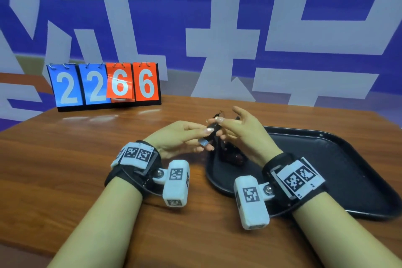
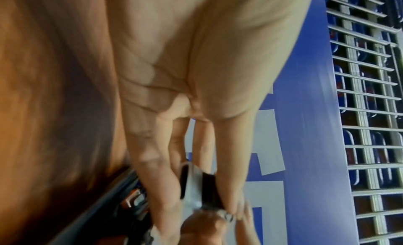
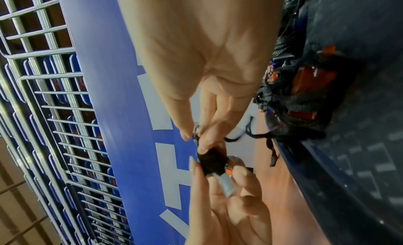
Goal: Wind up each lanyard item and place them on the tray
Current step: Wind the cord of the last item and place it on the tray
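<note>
Left hand (image 1: 182, 137) pinches the half-wound lanyard item (image 1: 212, 130); right hand (image 1: 241, 135) pinches its cord end; keep turns tight above the tray (image 1: 348, 159)'s left edge.

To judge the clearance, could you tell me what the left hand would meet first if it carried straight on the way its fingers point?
Probably the right hand: the left hand points at it across the small wound lanyard item both hold. Depth is unclear.

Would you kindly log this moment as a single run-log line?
stage: winding | left hand: holds lanyard item | right hand: pinches its cord end | tray: wound items already inside
</note>
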Tool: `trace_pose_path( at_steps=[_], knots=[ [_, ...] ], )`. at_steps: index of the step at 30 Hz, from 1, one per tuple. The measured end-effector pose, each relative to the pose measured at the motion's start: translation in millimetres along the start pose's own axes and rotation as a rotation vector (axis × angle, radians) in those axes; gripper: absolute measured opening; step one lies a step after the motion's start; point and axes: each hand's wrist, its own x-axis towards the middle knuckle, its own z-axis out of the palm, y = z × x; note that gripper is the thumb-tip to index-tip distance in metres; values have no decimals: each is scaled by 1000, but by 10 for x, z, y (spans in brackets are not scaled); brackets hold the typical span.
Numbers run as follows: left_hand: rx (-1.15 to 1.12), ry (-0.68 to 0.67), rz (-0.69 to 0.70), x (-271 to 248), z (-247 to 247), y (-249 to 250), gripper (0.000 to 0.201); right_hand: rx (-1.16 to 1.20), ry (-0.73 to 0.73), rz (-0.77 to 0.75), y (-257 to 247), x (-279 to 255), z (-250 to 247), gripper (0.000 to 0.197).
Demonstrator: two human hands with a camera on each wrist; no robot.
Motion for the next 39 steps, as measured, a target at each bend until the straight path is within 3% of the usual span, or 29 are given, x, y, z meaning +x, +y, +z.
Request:
trace_pose_path(
  at_steps=[1,3,6,8,10,11,13,18,22,27,30,34,39],
  knots=[
    [-15,24,13,-2,-11,-14,27,10,34,16,7,2,-3,79],
    [-26,64,16,-28,-16,-24,26,-83,143,-2,20,-5,-30,59],
    [36,65,-9,-64,-3,-22,36,-451,304,-221,44,-27,-127,24],
    [87,47,-23,-82,19,-15,41,-550,154,-279,39,-73,-158,42],
    [85,35,-29,-80,34,-11,41,-569,-87,-208,15,-116,-140,51],
    [63,35,-34,-82,46,-16,40,-569,-190,-161,25,-130,-128,44],
    [-3,66,-33,-78,41,1,37,-604,-259,-108,54,-130,-95,21],
    [-129,235,-3,-32,-39,-18,34,-514,-100,-141,103,-104,-99,22],
    [-209,359,25,6,-45,-52,27,-461,18,-153,95,-83,-139,12],
    [-388,321,56,7,-95,-28,22,-389,126,-189,36,-94,-180,13],
    [-457,283,61,-13,-121,-22,15,-376,127,-260,2,-137,-180,19],
    [-356,383,86,-6,-116,-36,16,-319,61,-330,-37,-182,-120,28],
    [-194,383,88,23,-8,-73,14,-230,15,-312,-58,-197,-51,17]
  ],
)
